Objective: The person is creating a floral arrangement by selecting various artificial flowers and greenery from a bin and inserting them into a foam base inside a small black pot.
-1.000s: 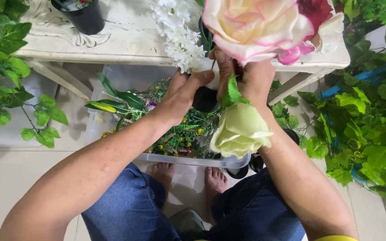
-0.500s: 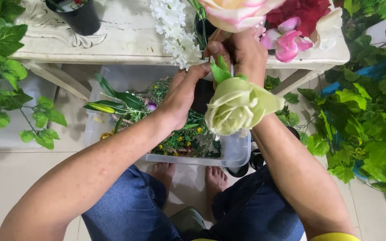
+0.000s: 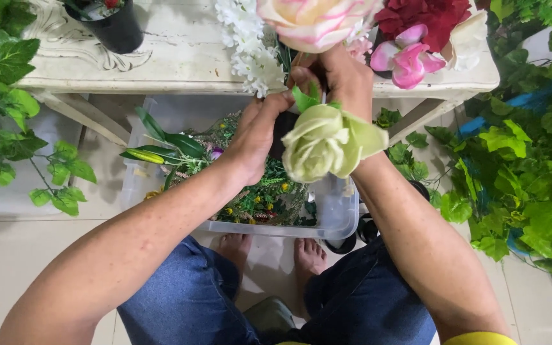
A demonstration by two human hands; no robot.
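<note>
Hands busy at the table edge: my right hand [image 3: 346, 80] pinches the pale green rose [image 3: 324, 142] by its stem, left hand [image 3: 260, 137] cupping a dark pot [image 3: 283, 131]. Risk: the rose could knock the white blossoms [image 3: 247, 48].

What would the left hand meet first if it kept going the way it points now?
The left hand points up toward the table; it would likely first meet the white blossom spray hanging over the table edge, though depth is unclear.
</note>
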